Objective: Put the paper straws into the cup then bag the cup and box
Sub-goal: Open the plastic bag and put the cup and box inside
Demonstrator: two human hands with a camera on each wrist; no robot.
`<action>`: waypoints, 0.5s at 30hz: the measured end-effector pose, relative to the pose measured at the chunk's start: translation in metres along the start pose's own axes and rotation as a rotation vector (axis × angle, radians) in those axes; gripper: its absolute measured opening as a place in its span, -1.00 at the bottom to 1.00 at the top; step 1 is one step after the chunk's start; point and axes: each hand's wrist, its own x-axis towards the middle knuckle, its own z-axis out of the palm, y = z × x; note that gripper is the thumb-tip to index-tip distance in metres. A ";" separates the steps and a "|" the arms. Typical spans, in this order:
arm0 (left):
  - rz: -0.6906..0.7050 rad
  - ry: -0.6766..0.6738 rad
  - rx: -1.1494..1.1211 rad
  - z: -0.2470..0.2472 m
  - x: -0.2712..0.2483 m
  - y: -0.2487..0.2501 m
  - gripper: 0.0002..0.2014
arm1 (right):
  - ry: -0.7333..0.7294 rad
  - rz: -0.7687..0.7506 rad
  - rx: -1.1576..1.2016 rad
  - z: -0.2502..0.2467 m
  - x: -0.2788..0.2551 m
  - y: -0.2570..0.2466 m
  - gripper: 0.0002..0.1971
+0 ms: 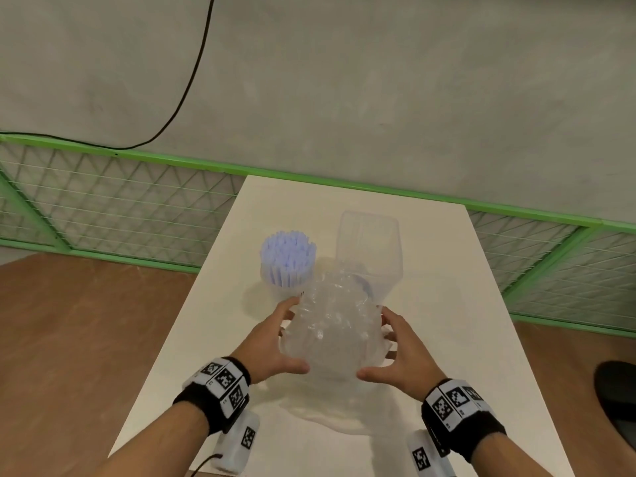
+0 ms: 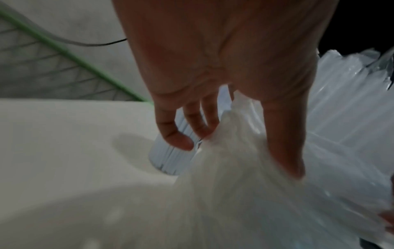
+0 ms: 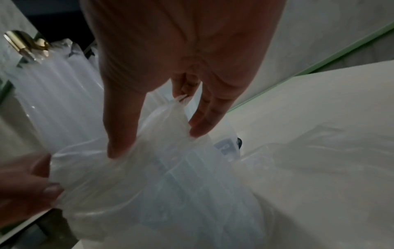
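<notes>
A clear cup [image 1: 287, 270] packed with pale blue paper straws [image 1: 288, 249] stands upright at the back left of the white table [image 1: 464, 304]. A clear plastic box [image 1: 370, 249] stands to its right. In front of both, a crumpled clear plastic bag [image 1: 332, 335] is raised between my hands. My left hand [image 1: 275, 342] grips its left side and my right hand [image 1: 395, 347] its right side, thumbs nearest me. In the wrist views the bag's rim [image 2: 230, 138] [image 3: 170, 128] runs between thumb and fingers of each hand. The cup [image 2: 170, 156] sits just beyond my left fingers.
A green wire-mesh fence [image 1: 120, 201] runs behind the table below a grey wall, with a black cable [image 1: 192, 80] hanging down it. Wooden floor lies on both sides. A black shoe [image 1: 616, 401] is at the right edge. The bag's lower part trails on the table near me.
</notes>
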 end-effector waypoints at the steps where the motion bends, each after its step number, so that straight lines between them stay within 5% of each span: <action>1: -0.004 -0.060 0.037 -0.002 0.004 0.005 0.16 | -0.022 -0.012 -0.050 -0.001 0.002 -0.001 0.08; 5: -0.052 -0.154 0.141 -0.003 0.016 0.001 0.11 | -0.072 -0.033 -0.157 -0.002 0.008 -0.006 -0.14; 11: -0.046 -0.154 0.124 0.001 0.014 -0.009 -0.10 | -0.073 -0.023 -0.245 0.005 0.011 0.004 -0.06; 15: 0.026 -0.152 -0.109 0.006 0.005 -0.007 0.22 | -0.105 -0.010 -0.305 0.001 0.016 0.003 0.24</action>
